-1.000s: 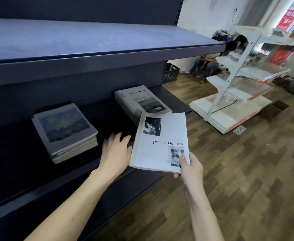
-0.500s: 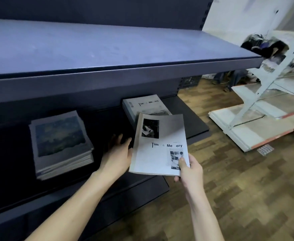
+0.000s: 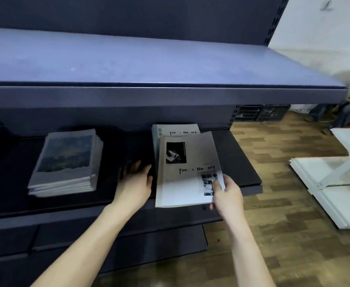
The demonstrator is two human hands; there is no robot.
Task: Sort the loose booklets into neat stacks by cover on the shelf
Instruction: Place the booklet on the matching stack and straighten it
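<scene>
- The upper shelf (image 3: 128,65) looks like dark painted metal, smooth with a dull sheen.
- The held booklet (image 3: 187,172) has a pale matt paper cover with black-and-white printed photos.
- The stack of landscape-cover booklets (image 3: 66,160) is paper, its edges layered.
- The floor (image 3: 283,235) is wood-look planking, brown and faintly glossy.
</scene>
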